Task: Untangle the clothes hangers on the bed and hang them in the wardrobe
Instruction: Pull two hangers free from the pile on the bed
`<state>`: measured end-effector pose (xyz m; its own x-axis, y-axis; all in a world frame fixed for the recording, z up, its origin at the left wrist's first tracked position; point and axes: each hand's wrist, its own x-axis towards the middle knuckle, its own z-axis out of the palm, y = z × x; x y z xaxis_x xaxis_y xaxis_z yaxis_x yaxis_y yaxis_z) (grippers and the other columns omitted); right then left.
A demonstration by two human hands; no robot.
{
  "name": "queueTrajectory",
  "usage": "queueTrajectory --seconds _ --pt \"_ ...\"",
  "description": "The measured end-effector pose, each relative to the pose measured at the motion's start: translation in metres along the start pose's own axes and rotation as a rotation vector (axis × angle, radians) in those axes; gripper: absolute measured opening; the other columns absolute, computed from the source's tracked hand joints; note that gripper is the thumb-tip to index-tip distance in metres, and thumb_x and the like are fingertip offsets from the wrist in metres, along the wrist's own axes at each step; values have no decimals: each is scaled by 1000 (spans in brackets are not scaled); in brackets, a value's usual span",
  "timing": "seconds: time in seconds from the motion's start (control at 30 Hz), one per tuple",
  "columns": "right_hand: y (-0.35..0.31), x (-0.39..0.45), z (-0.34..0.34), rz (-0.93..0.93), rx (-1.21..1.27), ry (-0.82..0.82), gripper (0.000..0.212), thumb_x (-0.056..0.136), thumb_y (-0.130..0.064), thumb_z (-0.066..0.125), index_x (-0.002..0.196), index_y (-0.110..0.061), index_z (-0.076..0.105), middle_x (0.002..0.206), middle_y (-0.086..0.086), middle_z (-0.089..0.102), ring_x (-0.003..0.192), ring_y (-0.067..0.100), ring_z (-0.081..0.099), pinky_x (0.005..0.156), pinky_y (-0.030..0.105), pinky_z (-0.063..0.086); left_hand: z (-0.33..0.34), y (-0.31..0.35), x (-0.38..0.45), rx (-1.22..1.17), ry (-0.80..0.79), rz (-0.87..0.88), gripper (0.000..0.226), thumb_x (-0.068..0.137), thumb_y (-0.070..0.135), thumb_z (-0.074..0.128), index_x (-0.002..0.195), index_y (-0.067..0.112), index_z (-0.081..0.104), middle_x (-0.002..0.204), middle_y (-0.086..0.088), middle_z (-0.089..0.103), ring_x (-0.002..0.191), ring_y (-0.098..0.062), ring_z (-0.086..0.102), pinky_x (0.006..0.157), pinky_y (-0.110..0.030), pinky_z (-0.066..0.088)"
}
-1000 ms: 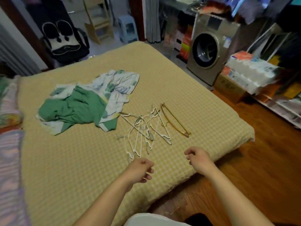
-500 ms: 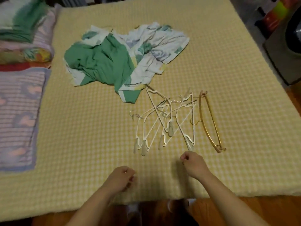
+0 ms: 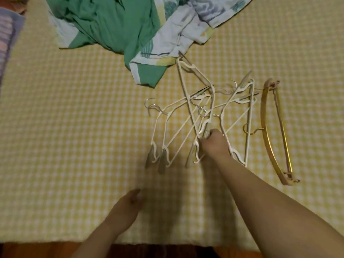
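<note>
Head view, looking steeply down onto the bed, which is covered in a yellow-and-white checked blanket. Right hand is extended forward with the forearm running diagonally in from the lower right; its fingers are curled around the end of a white hanger within the tangled white hangers, gripping at the near middle of the pile. Left hand lies lower down near the bed's front edge, palm down, fingers straight and relaxed, holding nothing and well apart from the hangers. The white hangers lie flat on the blanket, overlapped and interlocked, with metal hooks pointing in several directions; grey padded tips show at their near ends. One hanger at the far end of the pile touches the hem of a crumpled green and floral-printed cloth lying at the top of the view. A gold-coloured hanger lies just beside the pile on its right, separate from the tangle, its hook pointing towards the white ones. Striped bedding shows at the left edge. A strip of wooden floor is visible below the bed's near edge.
</note>
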<state>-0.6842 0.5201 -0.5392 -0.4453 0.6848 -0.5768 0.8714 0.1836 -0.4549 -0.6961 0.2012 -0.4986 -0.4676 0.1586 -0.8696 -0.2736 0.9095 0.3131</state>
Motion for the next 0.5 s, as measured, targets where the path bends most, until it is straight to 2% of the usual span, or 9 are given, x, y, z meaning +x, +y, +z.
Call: queueTrajectory --seconds 0.07,0.13,0.2,0.23,0.33,0.37,0.43,0.5 --pt "-1 -8 -6 2 78 -48 20 89 -26 65 94 -11 52 83 5 58 84 30 58 67 33 39 -4 -6 -5 -63 -8 -17 46 98 20 56 143 17 49 140 -5 56 123 -19 55 97 -31 43" --pt "0 -25 -19 17 243 -105 15 92 -16 60 98 -6 50 78 7 58 71 25 59 64 38 46 -7 -6 -10 -97 -13 -48 42 96 18 57 138 17 55 133 -5 61 118 -22 59 100 -37 45" --pt "2 -48 -33 38 471 -208 14 96 1 48 109 3 45 75 14 62 53 20 57 53 33 49 -8 2 -13 -145 -4 -50 35 96 14 57 130 18 61 125 -8 66 108 -21 63 95 -35 47" --pt "3 -62 -39 28 537 -258 16 97 5 44 113 6 43 76 16 64 49 21 56 53 33 48 -8 10 -16 -208 1 -39 29 96 14 58 125 17 65 118 -8 70 102 -20 64 89 -34 48" --pt "5 -104 -52 -37 629 -395 16 100 4 44 116 4 47 82 16 70 55 23 62 65 42 54 -3 44 -29 -484 -31 31 22 99 17 56 117 19 68 103 -1 75 97 -21 70 79 -31 51" --pt "5 -120 -52 -51 663 -450 15 100 4 45 114 2 50 80 15 71 57 23 63 66 41 55 -1 57 -34 -592 -54 55 22 100 19 54 116 19 68 104 -2 75 99 -23 70 80 -33 52" --pt "4 -154 -47 -61 723 -577 13 99 5 46 107 -2 54 80 17 68 58 23 62 59 32 53 4 84 -45 -793 -116 90 27 102 28 48 116 17 68 107 -7 75 100 -29 70 85 -41 53" --pt "3 -176 -33 -58 753 -697 17 97 7 47 104 -5 57 82 18 64 61 24 60 57 30 51 6 103 -51 -919 -129 136 34 103 35 46 113 13 70 104 -12 75 92 -32 71 82 -45 54"
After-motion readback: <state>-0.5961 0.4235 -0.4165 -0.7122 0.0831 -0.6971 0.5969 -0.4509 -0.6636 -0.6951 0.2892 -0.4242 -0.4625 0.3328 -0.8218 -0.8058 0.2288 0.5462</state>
